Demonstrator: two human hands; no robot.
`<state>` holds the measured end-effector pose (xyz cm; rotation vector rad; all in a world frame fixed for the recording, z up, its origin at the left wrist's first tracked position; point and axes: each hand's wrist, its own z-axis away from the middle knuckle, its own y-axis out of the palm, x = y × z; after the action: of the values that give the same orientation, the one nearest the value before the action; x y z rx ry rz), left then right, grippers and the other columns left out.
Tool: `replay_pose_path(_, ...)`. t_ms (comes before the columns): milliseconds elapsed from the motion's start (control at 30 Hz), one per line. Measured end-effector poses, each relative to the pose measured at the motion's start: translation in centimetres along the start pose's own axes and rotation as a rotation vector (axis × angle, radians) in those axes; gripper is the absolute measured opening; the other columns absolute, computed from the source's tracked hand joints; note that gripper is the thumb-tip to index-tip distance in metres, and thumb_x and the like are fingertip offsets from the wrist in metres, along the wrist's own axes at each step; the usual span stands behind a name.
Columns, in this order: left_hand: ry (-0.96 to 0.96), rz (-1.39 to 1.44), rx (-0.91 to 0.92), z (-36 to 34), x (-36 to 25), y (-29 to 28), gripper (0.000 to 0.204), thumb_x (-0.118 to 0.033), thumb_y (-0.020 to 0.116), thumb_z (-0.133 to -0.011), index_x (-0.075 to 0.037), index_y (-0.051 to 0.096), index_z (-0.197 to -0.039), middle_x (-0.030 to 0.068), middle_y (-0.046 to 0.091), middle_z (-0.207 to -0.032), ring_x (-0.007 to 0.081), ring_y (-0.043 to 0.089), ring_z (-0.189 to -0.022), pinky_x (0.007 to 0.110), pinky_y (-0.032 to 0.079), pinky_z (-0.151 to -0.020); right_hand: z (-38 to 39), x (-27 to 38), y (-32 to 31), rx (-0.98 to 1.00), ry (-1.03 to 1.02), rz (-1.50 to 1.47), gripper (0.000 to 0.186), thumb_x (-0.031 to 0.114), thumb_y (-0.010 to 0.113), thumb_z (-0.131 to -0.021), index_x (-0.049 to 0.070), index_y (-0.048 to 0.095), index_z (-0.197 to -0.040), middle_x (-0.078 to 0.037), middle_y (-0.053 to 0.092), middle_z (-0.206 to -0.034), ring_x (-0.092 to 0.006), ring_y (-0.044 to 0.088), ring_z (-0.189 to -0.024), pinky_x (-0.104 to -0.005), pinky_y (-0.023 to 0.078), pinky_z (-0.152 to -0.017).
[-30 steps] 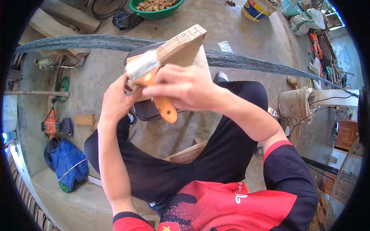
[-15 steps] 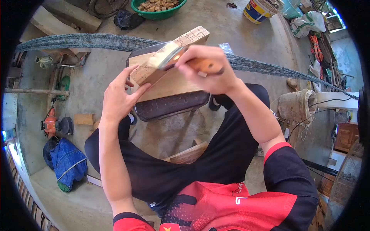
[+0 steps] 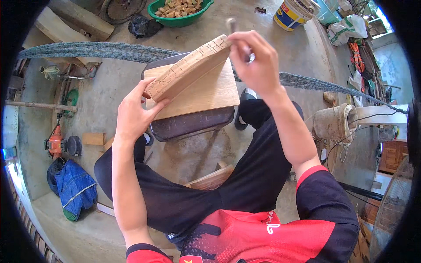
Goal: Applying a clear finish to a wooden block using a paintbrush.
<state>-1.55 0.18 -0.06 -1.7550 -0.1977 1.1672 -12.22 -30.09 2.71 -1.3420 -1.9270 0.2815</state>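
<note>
A thick wooden block (image 3: 193, 72) stands on edge, tilted, over a pale flat board (image 3: 215, 94). Rows of small dark dots and lines mark its narrow upper face. My left hand (image 3: 133, 109) grips the near-left end, thumb on the front side and fingers behind. At the far-right end, my right hand (image 3: 256, 63) is closed round a brush (image 3: 231, 26), seen nearly edge-on and blurred; the fingers hide most of it. The board rests on a dark stool (image 3: 193, 125) between my knees.
A rope-like woven band (image 3: 101, 49) stretches across behind the stool. Beyond it are a green basin (image 3: 182, 19) of wood chunks, a black bag (image 3: 147, 27) and a paint bucket (image 3: 291, 15). A crusted bucket (image 3: 331, 122) stands at right, a blue bag (image 3: 78, 186) at left.
My right hand has moved right along the block to its far end and turned the brush. The block's marked face is now uncovered. My left hand keeps its grip.
</note>
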Motion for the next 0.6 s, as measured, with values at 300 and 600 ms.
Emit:
replay_pose_path(300,-0.167,-0.036,0.132,0.0,1.4,0.8,0.06,-0.042,0.087,-0.085,-0.014,0.065,-0.134,0.0166,0.075,-0.1,0.0398,0.073,-0.098,0.048,0.057,-0.084,4.3,7.2,2.7,0.317,-0.327,-0.317,0.055,0.01,0.084,-0.079,0.018,0.073,-0.132,-0.007,0.065,-0.093,-0.0272,0.069,-0.08,-0.0391,0.058,-0.068)
replay_pose_path(600,-0.027,-0.053,0.031,0.3,1.8,1.0,0.055,-0.039,0.09,-0.081,-0.009,0.071,-0.122,0.0163,0.078,-0.104,0.0396,0.074,-0.098,0.046,0.059,-0.084,3.8,6.4,2.3,0.486,-0.158,-0.72,0.04,-0.002,0.07,-0.098,0.007,0.07,-0.137,-0.011,0.08,-0.11,-0.0215,0.079,-0.093,-0.0353,0.064,-0.08)
